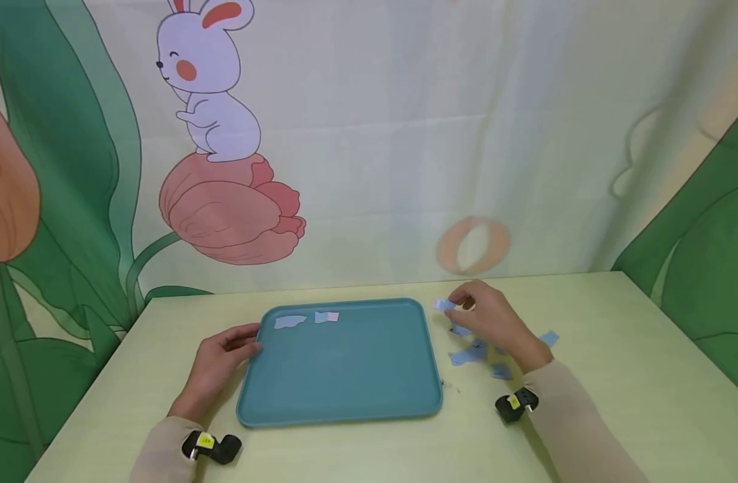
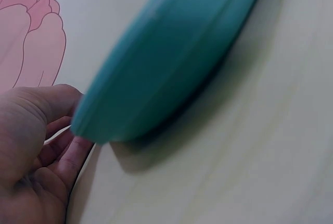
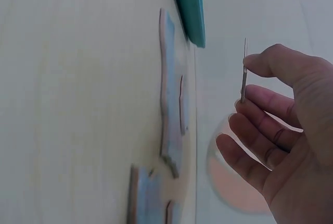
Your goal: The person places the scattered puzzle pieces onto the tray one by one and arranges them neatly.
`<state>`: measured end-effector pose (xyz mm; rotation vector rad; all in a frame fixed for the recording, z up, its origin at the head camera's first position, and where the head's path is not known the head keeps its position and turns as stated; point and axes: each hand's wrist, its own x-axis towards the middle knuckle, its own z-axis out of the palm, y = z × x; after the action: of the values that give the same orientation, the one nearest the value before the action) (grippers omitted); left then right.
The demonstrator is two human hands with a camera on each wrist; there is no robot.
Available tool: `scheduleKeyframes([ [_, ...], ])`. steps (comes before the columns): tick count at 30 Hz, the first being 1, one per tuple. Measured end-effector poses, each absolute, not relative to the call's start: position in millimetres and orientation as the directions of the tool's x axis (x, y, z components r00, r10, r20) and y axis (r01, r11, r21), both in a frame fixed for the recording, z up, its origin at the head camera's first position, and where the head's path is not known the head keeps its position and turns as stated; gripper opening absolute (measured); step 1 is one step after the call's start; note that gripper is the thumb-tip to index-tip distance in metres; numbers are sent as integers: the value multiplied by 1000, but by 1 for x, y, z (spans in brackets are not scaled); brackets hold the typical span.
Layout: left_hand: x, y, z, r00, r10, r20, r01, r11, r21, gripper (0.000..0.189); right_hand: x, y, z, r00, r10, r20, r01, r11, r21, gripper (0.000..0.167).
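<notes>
My left hand grips the left rim of the teal tray; in the left wrist view, the thumb lies at the rim and the fingers reach beneath it. Beyond the tray's far right corner, my right hand pinches a thin, flat blue-and-pink piece between thumb and fingers. Seen edge-on in the right wrist view, that thin piece stands clear of the table. Inside the tray, near its far left corner, lie a plain pale-blue piece and a blue-and-pink piece.
Several flat blue pieces of irregular outline lie right of the tray, partly under my right hand and forearm. The pale table ends at the back against a printed curtain. Small dark specks dot the table beside the tray.
</notes>
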<state>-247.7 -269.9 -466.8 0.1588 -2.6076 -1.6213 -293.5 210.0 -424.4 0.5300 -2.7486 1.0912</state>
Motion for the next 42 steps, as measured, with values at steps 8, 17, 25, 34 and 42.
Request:
scheduleKeyframes([
  [8,-244,-270,-466,-993,-121,6,-50,452,890,43,-300,186,-416,-906,-329,266,-422,672,-608,20],
  [17,-242,-275,-468,-992,-125,-2,-59,455,888,43,-304,152,-407,-867,-419,271,-492,624,-607,19],
  [25,-244,-275,-469,-992,-123,4,-54,465,884,44,-306,121,-396,-864,-449,230,-483,608,-630,22],
  [34,-249,-265,-469,-994,-113,2,-51,469,881,43,-313,105,-390,-877,-444,183,-451,630,-632,24],
  [42,-249,-268,-471,-994,-112,15,-42,493,869,44,-320,94,-393,-882,-448,147,-431,640,-636,22],
])
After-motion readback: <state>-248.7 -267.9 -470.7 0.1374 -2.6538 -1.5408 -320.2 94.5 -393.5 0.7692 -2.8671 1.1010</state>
